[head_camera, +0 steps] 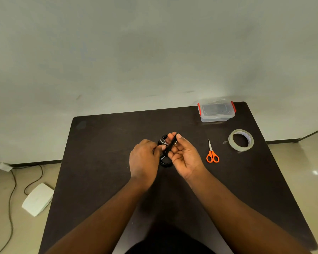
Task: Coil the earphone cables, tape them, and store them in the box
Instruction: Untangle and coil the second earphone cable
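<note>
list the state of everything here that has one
earphone cable: partly coiled, held in both hands
left hand: pinching the cable
right hand: fingers curled round the coil
box: lid on
scissors: closed, flat on the table
tape roll: flat, loose end sticking out

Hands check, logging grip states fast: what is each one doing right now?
Left hand: pinches the black earphone cable.
Right hand: fingers curled round the same cable bundle.
</note>
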The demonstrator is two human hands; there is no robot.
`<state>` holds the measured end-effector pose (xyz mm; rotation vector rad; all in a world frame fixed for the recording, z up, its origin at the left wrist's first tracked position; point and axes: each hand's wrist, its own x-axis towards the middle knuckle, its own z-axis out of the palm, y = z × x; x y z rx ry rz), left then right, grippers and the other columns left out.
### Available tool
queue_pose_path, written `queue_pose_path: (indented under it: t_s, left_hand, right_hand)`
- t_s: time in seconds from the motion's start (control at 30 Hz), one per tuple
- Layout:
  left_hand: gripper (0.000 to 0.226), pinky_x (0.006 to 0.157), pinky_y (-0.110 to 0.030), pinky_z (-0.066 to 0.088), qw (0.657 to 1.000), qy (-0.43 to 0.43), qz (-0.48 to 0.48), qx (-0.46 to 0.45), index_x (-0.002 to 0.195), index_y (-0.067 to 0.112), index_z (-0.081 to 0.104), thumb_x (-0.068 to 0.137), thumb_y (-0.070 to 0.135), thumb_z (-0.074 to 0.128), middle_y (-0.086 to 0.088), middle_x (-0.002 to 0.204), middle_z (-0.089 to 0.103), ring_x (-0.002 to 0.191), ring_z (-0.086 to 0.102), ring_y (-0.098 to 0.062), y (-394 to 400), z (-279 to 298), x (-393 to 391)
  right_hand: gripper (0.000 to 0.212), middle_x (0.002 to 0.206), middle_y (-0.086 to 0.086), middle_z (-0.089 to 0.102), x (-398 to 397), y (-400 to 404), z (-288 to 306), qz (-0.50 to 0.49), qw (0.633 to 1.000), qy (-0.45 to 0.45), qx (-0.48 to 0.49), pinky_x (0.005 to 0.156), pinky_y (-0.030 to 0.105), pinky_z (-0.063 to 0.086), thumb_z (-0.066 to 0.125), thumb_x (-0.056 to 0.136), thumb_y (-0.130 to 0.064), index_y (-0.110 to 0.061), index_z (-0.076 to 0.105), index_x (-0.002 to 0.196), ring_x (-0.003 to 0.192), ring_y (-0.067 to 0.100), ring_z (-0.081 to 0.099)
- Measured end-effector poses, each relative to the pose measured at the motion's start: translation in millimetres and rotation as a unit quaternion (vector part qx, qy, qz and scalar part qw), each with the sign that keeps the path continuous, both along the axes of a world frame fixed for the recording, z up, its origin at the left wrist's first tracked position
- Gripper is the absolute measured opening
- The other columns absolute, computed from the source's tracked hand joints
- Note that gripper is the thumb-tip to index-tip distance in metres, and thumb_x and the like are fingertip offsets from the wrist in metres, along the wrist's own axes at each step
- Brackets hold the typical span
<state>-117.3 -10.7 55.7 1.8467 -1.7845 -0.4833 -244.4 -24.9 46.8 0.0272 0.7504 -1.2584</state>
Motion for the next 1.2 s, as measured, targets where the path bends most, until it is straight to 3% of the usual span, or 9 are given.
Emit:
queue_pose_path:
  t_s: [0.2,0.33,0.43,0.57,0.73,0.93,1.03,1.1,1.2]
  left_hand:
    - [0.009,0.061,-0.025,0.049,0.999,0.019,0.025,-0.014,0.083,0.019,0.070,0.089,0.025,0.066,0.009,0.085,0.059,0.072,0.057,-0.007,4.6,-2.2,-3.0]
    - [0.011,0.054,-0.010,0.040,0.994,0.088,0.059,0.019,0.082,0.026,0.066,0.092,0.025,0.061,0.014,0.085,0.055,0.070,0.055,0.000,8.0,-3.4,-8.9]
    - [0.016,0.064,-0.012,0.044,0.988,0.140,0.039,0.042,0.088,0.026,0.066,0.095,0.024,0.052,0.012,0.095,0.056,0.078,0.057,-0.001,13.1,-7.6,-13.6]
    - [0.024,0.078,-0.021,0.049,0.996,0.069,0.004,0.060,0.112,0.024,0.065,0.092,0.035,0.057,0.010,0.119,0.048,0.096,0.054,-0.003,13.9,-11.6,-14.8]
    - [0.016,0.068,-0.030,0.052,0.999,-0.017,-0.026,0.031,0.094,0.017,0.067,0.094,0.025,0.054,0.006,0.111,0.046,0.088,0.051,-0.010,9.4,-11.3,-10.3]
    - [0.009,0.066,-0.005,0.042,0.990,0.132,0.034,0.040,0.084,0.012,0.063,0.092,0.010,0.058,0.008,0.103,0.040,0.082,0.049,-0.005,6.5,-22.6,-9.8]
    - [0.012,0.066,-0.008,0.044,0.946,0.290,0.077,0.118,0.084,0.009,0.068,0.092,0.011,0.059,-0.002,0.099,0.055,0.082,0.055,-0.005,7.7,-29.6,-11.8]
    - [0.024,0.051,-0.016,0.043,0.893,0.395,0.078,0.198,0.076,0.015,0.071,0.095,0.012,0.055,0.001,0.074,0.062,0.059,0.055,-0.004,11.4,-30.6,-12.5]
    - [0.025,0.039,-0.019,0.029,0.831,0.460,0.093,0.298,0.078,0.010,0.067,0.097,0.012,0.052,0.000,0.059,0.047,0.045,0.036,-0.004,11.4,-28.9,-6.4]
  right_hand:
    - [0.013,0.093,0.014,0.073,9.3,2.6,3.6,-0.019,1.000,0.005,0.021,0.066,0.036,0.058,0.059,0.090,-0.008,-0.002,0.066,0.100,0.085,0.019,0.072]
    - [0.014,0.094,0.013,0.074,14.3,5.4,2.1,-0.034,0.998,0.019,0.051,0.067,0.032,0.059,0.059,0.091,-0.008,-0.004,0.066,0.103,0.088,0.019,0.072]
    - [0.013,0.091,0.013,0.074,16.5,3.6,2.5,-0.053,0.996,0.036,0.070,0.073,0.032,0.059,0.060,0.090,-0.007,-0.004,0.066,0.101,0.083,0.018,0.072]
    - [0.015,0.091,0.013,0.074,18.9,5.0,1.6,-0.077,0.992,0.045,0.088,0.060,0.022,0.057,0.061,0.090,-0.007,-0.003,0.067,0.103,0.080,0.017,0.073]
    - [0.016,0.091,0.015,0.074,27.2,7.6,1.6,-0.057,0.991,0.057,0.102,0.053,0.018,0.052,0.064,0.088,-0.008,-0.002,0.069,0.102,0.069,0.014,0.069]
    - [0.011,0.090,0.016,0.073,27.0,6.2,-2.0,-0.022,0.994,0.062,0.086,0.059,0.024,0.055,0.063,0.089,-0.006,0.000,0.069,0.096,0.070,0.017,0.068]
    - [0.010,0.095,0.016,0.073,23.1,3.4,-5.4,0.012,0.990,0.107,0.091,0.072,0.031,0.058,0.061,0.090,-0.007,-0.002,0.067,0.096,0.083,0.021,0.071]
    - [0.014,0.099,0.016,0.073,18.1,3.0,-9.2,0.045,0.982,0.149,0.104,0.072,0.031,0.057,0.061,0.091,-0.011,-0.002,0.067,0.100,0.087,0.021,0.071]
    - [0.023,0.102,0.016,0.070,6.6,3.4,-12.9,0.134,0.971,0.166,0.112,0.070,0.030,0.055,0.053,0.097,-0.017,0.000,0.063,0.109,0.088,0.022,0.068]
